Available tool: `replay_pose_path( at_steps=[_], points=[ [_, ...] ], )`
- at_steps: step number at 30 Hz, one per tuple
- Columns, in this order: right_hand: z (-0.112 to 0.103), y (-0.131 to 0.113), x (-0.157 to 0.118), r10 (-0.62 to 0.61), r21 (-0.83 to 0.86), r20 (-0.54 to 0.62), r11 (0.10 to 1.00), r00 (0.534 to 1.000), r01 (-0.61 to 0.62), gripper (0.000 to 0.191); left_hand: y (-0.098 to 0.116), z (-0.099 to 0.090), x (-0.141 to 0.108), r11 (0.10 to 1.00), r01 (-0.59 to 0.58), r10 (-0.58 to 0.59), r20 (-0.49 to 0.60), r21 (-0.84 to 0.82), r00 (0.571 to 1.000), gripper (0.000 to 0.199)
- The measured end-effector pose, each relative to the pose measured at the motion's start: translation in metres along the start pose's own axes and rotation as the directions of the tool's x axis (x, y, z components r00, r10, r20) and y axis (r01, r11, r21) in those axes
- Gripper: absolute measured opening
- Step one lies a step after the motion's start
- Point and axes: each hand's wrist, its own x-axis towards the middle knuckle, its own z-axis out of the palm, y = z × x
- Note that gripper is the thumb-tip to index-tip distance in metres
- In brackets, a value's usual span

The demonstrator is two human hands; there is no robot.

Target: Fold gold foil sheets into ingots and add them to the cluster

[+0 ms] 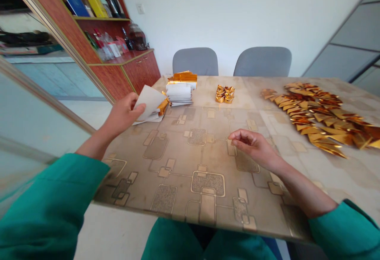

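Note:
My left hand (126, 111) pinches the edge of a white paper sheet (149, 101) at the table's left side. Beneath and beside that sheet lie more sheets, some showing a gold face (163, 106). My right hand (252, 145) hovers over the middle right of the table, thumb and fingertips brought together with nothing visible between them. A stack of white and gold paper (179, 93) stands just right of the held sheet. Two small folded gold pieces (225, 94) sit side by side near the middle back. Rows of folded gold pieces (314, 113) spread across the right.
The patterned table (181, 165) extends in front of me. Two grey chairs (195, 61) stand behind it against the wall. A wooden cabinet (142, 70) with bottles and a jar is at the back left, beside a framed glass panel (35, 113).

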Motion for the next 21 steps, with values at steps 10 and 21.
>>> replay_pose_path(
  at_steps=[10,21],
  points=[
    [0.002,-0.022,-0.007,0.321,0.650,0.224,0.655,0.920,-0.386,0.070,0.079,0.132,-0.086,0.068,0.686,-0.092,0.680,-0.725,0.728,0.017],
    [-0.012,-0.019,-0.006,0.440,0.473,-0.121,0.814,0.890,-0.338,0.092,0.079,0.150,-0.102,0.494,0.454,0.033,0.538,-0.742,0.842,0.076]
  ],
)
